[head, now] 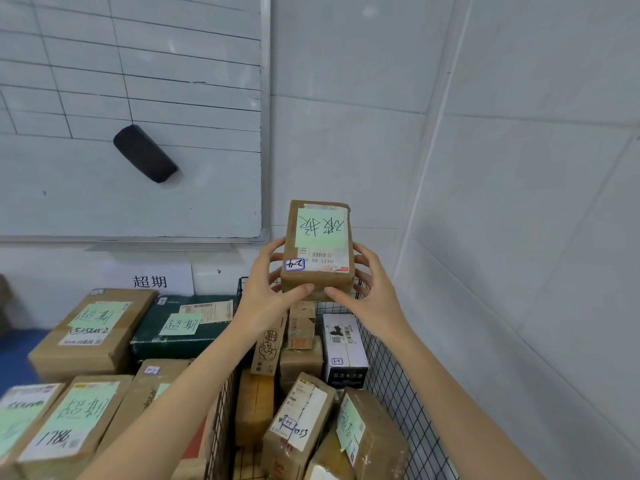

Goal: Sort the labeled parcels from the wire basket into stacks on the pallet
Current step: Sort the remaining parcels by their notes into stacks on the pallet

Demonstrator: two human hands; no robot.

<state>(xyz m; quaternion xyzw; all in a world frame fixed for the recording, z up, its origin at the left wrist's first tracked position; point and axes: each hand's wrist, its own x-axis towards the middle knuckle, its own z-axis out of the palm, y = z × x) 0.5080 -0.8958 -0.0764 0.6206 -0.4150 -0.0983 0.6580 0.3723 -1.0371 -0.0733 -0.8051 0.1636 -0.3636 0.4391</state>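
A small brown parcel (318, 251) bearing a green label is held above the wire basket (391, 375). It is clasped at its sides by the left grip (266, 289) and the right grip (370, 292). Further parcels (298, 420) are contained inside the wire basket. Green-labelled boxes (93, 334) are stacked left of the wire basket.

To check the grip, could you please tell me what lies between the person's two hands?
In the head view, a small brown parcel lies between the left hand and right hand, held by both above the wire basket.
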